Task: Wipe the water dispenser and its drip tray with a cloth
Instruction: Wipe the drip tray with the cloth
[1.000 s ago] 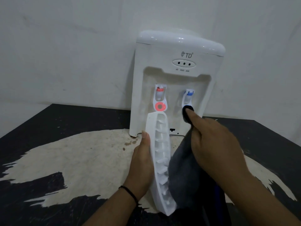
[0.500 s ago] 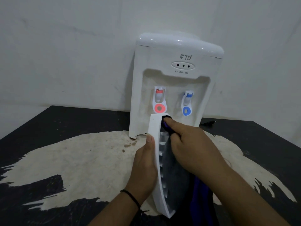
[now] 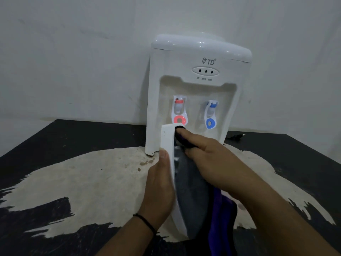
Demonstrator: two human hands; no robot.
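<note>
White drip tray (image 3: 167, 143) stands on edge, gripped by my left hand (image 3: 159, 183). Beside it, my right hand (image 3: 212, 159) presses the grey-purple cloth (image 3: 193, 191) into it, fingers curled round the cloth; the water dispenser (image 3: 195, 85) is just beyond.

The water dispenser (image 3: 195, 85) stands at the back of the counter (image 3: 55, 145), against the wall (image 3: 73, 52), so nothing passes behind it. Directly in front, the drip tray (image 3: 168, 145), held on edge by the left hand (image 3: 159, 189), and the cloth (image 3: 193, 191) under the right hand (image 3: 212, 161) block the way to the red tap (image 3: 179, 115). The blue tap (image 3: 211, 117) lies open above the right hand. To the left of the hands the counter lies open; a dark plug (image 3: 237, 136) lies just right of the dispenser.
</note>
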